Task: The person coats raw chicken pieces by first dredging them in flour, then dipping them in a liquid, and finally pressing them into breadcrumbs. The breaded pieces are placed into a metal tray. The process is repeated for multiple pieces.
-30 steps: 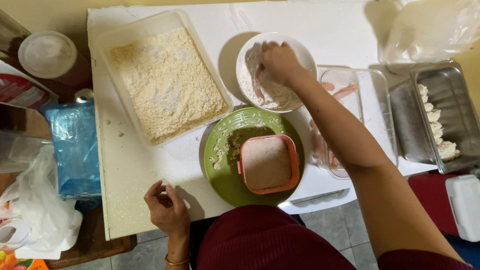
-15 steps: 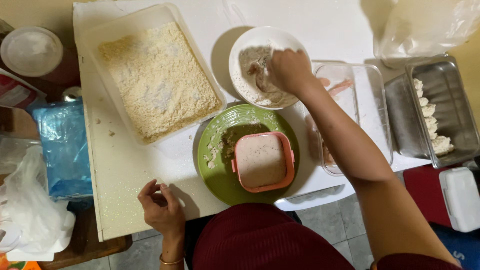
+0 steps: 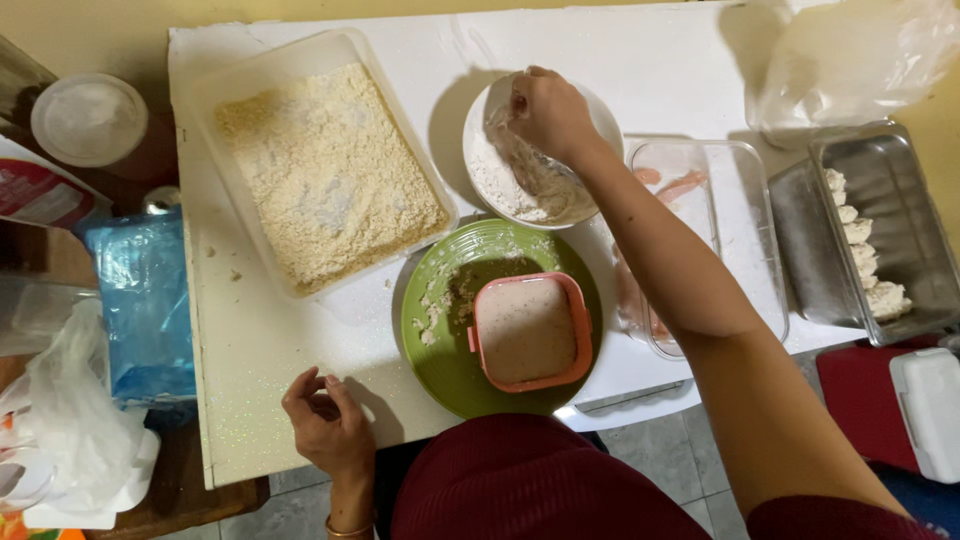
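My right hand (image 3: pixel 548 112) reaches into a white bowl of flour (image 3: pixel 505 182) at the table's middle back and grips a floured piece of food inside it. My left hand (image 3: pixel 325 420) rests on the white table's near edge with fingers curled in, holding nothing. In front of the bowl a green plate (image 3: pixel 440 355) carries a small orange-rimmed square tub of pale batter (image 3: pixel 526 330). A large clear tray of breadcrumbs (image 3: pixel 325 180) lies to the left of the bowl.
A clear glass dish with raw pink strips (image 3: pixel 730 225) lies under my right forearm. A metal tray with breaded pieces (image 3: pixel 875 250) stands far right, a plastic bag (image 3: pixel 850 60) behind it. A blue packet (image 3: pixel 145 300), a lidded tub (image 3: pixel 88 118) and white bags sit left.
The view has shifted a little. My right hand stays in the flour bowl and has moved toward its back rim. My left hand has curled its fingers in.
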Demonstrator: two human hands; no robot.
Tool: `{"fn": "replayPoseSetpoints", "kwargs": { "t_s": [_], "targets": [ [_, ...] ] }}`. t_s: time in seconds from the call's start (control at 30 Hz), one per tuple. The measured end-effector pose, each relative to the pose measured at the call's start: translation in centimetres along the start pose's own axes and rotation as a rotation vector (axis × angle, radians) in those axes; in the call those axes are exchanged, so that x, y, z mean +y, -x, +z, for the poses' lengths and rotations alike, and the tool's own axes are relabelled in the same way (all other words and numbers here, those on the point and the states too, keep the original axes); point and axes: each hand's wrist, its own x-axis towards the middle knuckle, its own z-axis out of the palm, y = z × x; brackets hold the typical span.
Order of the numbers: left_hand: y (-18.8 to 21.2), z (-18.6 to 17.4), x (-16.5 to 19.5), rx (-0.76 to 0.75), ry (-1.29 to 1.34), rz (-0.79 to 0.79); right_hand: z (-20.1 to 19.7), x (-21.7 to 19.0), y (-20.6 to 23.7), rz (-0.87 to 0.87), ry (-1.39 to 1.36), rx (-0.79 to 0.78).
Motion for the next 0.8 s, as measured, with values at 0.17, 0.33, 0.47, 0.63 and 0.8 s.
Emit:
{"fn": "replayPoseSetpoints", "kwargs": {
  "t_s": [0.17,0.33,0.47,0.63,0.8],
  "targets": [
    [0.0,0.0,0.0,-0.011,-0.036,0.043,1.1,-1.3,1.3,-0.195,0.03,0.077],
    [-0.1,0.0,0.2,0.002,-0.021,0.055,2.3,-2.0,1.3,-0.06,-0.033,-0.019],
    [-0.1,0.0,0.2,-0.008,-0.009,0.03,0.8,-0.9,0.2,0.003,-0.178,-0.075],
    [0.1,0.1,0.1,-0.015,-0.001,0.015,-2.5,1.0,2.8,-0.13,-0.366,0.124],
    [0.1,0.2,0.0,-0.012,0.007,0.034,-2.9,1.2,7.7,-0.14,-0.107,-0.165]
  ]
}}
